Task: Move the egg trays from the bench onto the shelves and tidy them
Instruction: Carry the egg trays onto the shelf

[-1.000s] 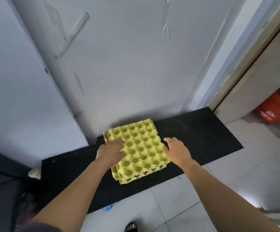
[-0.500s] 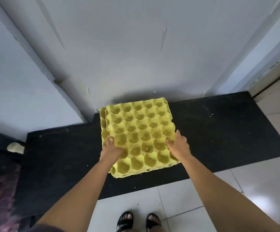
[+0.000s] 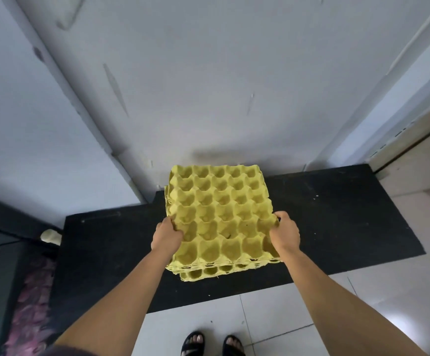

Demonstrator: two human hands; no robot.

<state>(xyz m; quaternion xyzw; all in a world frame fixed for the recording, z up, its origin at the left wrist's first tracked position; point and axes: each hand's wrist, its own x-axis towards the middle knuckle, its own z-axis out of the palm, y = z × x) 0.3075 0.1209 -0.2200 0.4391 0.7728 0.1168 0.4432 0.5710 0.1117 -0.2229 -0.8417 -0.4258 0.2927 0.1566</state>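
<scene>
A stack of yellow egg trays (image 3: pixel 219 211) hangs above the black bench (image 3: pixel 337 217), its cups empty and facing up. My left hand (image 3: pixel 166 236) grips the stack's left edge, thumb on top in a cup. My right hand (image 3: pixel 284 233) grips the right edge the same way. The fingers under the trays are hidden. The lower trays in the stack stick out a little at the near edge and at the left.
A grey-white wall (image 3: pixel 208 86) rises right behind the bench. A pale door frame (image 3: pixel 414 140) stands at the right. White floor tiles (image 3: pixel 273 319) and my sandalled feet (image 3: pixel 211 344) lie below. A dark surface with pink fabric (image 3: pixel 29 304) sits at the left.
Both hands went from resting on the stack to gripping its sides, and the stack has come up off the bench toward me. The camera tilted down and nearer.
</scene>
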